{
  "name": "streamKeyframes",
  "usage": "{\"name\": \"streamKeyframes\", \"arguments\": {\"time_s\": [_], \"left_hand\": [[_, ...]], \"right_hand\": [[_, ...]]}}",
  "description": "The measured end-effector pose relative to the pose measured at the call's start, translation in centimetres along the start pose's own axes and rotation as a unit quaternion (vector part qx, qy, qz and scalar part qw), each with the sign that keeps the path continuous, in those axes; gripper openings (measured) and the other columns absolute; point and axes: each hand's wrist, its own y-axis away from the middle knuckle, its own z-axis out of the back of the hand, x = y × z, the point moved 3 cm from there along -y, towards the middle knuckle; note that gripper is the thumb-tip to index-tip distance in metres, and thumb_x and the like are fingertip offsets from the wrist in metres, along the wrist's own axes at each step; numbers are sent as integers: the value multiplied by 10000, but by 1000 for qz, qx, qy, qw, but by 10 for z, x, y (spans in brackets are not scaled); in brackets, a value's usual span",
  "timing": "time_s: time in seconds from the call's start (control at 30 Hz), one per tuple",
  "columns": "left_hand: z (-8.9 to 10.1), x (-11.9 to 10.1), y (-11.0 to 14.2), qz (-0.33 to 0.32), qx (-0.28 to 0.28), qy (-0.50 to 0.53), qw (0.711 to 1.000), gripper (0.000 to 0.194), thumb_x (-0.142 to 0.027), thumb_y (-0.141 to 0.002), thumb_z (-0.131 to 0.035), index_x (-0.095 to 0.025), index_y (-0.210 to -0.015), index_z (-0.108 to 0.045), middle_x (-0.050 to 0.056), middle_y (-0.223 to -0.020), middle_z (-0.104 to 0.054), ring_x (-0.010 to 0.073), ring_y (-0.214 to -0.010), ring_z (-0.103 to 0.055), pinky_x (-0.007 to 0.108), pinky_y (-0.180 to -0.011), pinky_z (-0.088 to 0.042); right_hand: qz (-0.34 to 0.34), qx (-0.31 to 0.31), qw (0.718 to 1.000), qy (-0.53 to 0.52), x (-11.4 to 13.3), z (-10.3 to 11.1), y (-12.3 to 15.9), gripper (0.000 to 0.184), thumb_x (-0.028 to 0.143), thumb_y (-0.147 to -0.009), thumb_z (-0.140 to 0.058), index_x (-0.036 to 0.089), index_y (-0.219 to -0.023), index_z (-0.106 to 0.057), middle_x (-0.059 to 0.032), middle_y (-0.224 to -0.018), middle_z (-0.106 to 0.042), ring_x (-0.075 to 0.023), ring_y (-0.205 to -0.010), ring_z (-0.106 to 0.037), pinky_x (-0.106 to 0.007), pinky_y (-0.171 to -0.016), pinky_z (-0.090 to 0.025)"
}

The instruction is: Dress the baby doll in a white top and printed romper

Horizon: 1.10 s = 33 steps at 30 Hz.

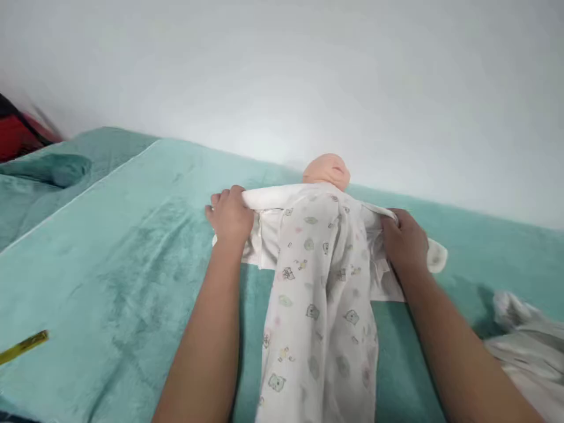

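White garment (315,294), forearms (202,346) outstretched, fingers (234,192) curled over it

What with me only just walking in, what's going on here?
A person's left hand and right hand are at opposite sides of a white cloth spread just below a doll's head. The right hand pinches the edge. A printed garment runs down between the arms, over a teal blanket. Crumpled cloth lies to the right.
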Motion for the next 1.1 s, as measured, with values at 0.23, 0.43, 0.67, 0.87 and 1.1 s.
{"name": "streamKeyframes", "arguments": {"time_s": [0.23, 0.43, 0.67, 0.87, 1.1], "left_hand": [[1, 2, 0, 3, 1, 13, 1000, 370, -125, -828, -438, -269, -1127, -602, 94, -1202, -646, 327, -1216, -478, 533, -993, -395], [1, 2, 0, 1, 6, 22, 1000, 408, -80, -806, -429, -261, -1130, -597, 99, -1204, -641, 330, -1226, -468, 545, -993, -389], [2, 2, -1, -2, 12, 22, 1000, 426, -66, -798, -415, -254, -1137, -592, 98, -1207, -641, 340, -1222, -471, 557, -991, -391], [2, 2, 0, 2, 17, 25, 1000, 430, -52, -791, -415, -259, -1126, -588, 100, -1196, -640, 332, -1227, -461, 549, -996, -384], [2, 3, 0, 5, 15, 25, 1000, 422, -58, -795, -418, -268, -1116, -592, 96, -1191, -638, 326, -1226, -461, 543, -1004, -380]], "right_hand": [[2, -12, 1000, -15, 0, 0, 0, 376, 424, -872, -418, 261, -1089, -678, -73, -922, -699, -267, -816, -580, -340, -676, -387], [-3, -12, 1000, -22, 1, 0, 1, 367, 419, -867, -419, 270, -1073, -683, -64, -928, -702, -267, -823, -576, -335, -659, -364], [-7, -9, 999, -32, 2, 0, 1, 352, 399, -860, -430, 270, -1066, -685, -64, -902, -700, -259, -804, -572, -339, -677, -385], [-15, 3, 1000, -19, 4, 1, 2, 343, 398, -873, -423, 278, -1074, -673, -62, -927, -697, -271, -836, -583, -352, -699, -393], [-14, 8, 1000, -16, 6, 2, 3, 354, 384, -878, -422, 273, -1106, -668, -61, -956, -698, -276, -883, -588, -348, -717, -391]]}}
